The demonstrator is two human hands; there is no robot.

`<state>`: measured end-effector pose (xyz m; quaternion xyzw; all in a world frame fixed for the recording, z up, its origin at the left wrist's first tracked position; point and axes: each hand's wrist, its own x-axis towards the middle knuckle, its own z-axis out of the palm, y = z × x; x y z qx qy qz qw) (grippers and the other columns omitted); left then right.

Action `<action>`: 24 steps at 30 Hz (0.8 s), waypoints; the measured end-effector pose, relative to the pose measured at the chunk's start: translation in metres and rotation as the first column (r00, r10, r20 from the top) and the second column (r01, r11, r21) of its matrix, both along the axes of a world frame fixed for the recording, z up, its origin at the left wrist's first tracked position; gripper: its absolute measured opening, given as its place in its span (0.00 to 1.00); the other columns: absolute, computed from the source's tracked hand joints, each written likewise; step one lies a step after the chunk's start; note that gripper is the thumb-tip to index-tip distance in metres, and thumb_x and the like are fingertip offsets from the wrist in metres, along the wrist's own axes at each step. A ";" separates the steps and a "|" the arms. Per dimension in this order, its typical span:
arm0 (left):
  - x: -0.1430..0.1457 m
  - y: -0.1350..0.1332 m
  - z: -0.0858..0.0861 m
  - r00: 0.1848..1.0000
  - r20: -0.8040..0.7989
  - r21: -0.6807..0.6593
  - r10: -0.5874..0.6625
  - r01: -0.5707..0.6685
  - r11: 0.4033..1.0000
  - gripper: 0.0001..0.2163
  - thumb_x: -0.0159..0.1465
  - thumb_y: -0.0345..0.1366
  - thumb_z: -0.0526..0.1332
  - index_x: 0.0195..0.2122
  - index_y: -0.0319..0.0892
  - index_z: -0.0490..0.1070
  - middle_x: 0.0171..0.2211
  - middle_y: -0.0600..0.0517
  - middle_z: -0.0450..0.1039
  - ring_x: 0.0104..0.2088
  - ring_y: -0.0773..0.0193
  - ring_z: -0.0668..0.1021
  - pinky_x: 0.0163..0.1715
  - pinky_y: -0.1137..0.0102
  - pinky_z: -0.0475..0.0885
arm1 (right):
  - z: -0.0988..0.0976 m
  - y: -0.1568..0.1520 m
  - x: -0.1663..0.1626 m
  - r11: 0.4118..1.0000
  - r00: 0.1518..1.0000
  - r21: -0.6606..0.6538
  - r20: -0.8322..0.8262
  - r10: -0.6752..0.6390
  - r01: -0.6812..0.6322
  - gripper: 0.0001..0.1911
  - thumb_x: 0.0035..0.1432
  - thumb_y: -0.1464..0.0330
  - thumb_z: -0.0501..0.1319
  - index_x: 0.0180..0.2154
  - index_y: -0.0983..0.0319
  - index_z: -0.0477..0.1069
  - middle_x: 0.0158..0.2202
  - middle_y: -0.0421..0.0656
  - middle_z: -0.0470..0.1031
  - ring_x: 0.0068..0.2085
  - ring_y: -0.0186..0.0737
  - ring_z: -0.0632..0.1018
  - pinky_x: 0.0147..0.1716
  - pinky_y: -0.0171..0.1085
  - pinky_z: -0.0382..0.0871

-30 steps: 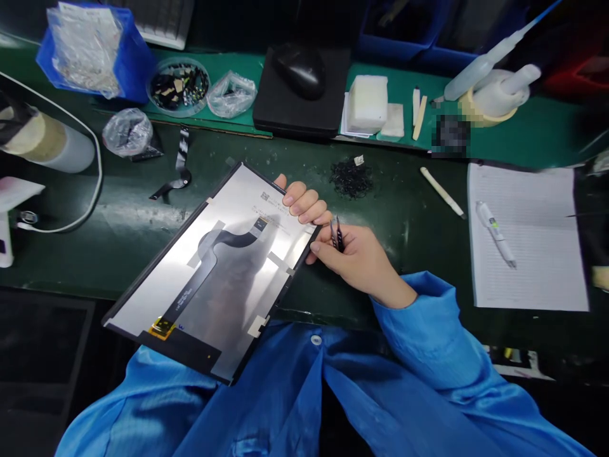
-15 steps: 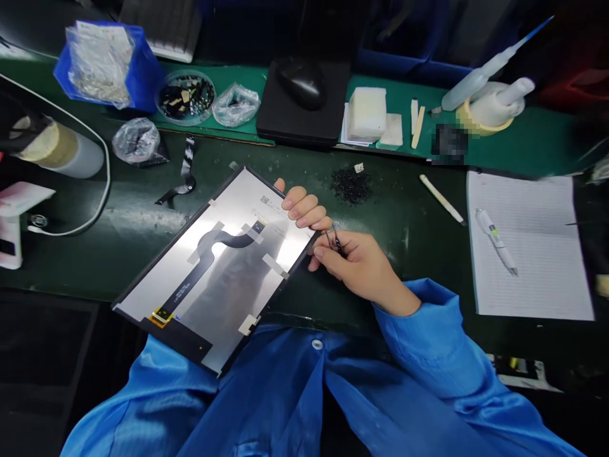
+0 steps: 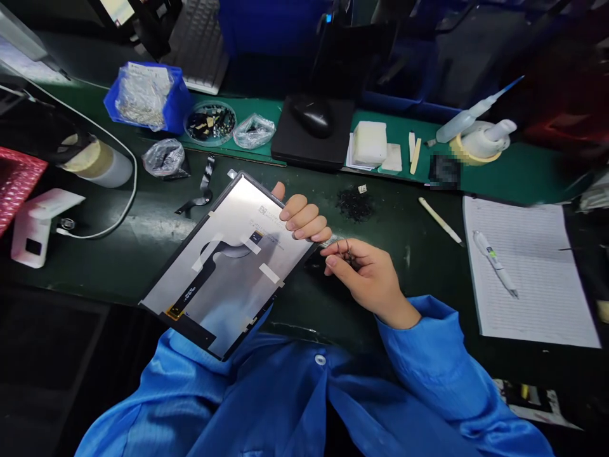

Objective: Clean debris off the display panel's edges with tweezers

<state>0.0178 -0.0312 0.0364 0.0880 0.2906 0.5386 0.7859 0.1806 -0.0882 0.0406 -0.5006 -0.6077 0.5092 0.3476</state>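
Note:
My left hand (image 3: 304, 219) grips an LCD screen panel (image 3: 242, 279) by its far right edge, fingers curled over the silvery back. The panel is held tilted above the bench, its lower end toward my body. A black flex cable (image 3: 202, 274) winds along its back under strips of pale tape. Close to the panel's right corner, my right hand (image 3: 368, 273) is closed, thumb and index finger pinched together. Dark tweezers (image 3: 349, 254) are tucked in it with thin prongs sticking up. Whatever sits at the fingertips is too small to make out.
Black scraps (image 3: 354, 204) lie in a small pile beyond my hands. A white stick (image 3: 440, 221) and a notebook (image 3: 533, 304) with a pen (image 3: 495, 263) are to the right. A loose black flex cable (image 3: 202, 190), a bag (image 3: 165, 158) and a white cord (image 3: 102, 235) are left.
The camera view has shifted, so the bench items appear lower. The panel has tilted, its reflections changing. My right hand has drawn slightly away from the panel's edge.

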 end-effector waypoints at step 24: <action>0.009 -0.010 0.003 0.921 -0.129 0.453 0.367 -0.274 0.848 0.28 0.71 0.50 0.53 0.17 0.41 0.49 0.23 0.54 0.57 0.32 0.65 0.74 0.50 0.61 0.76 | -0.004 0.008 -0.005 0.963 0.923 -0.268 -0.369 -0.111 0.008 0.16 0.58 0.56 0.65 0.37 0.63 0.74 0.22 0.34 0.69 0.19 0.29 0.63 0.19 0.33 0.55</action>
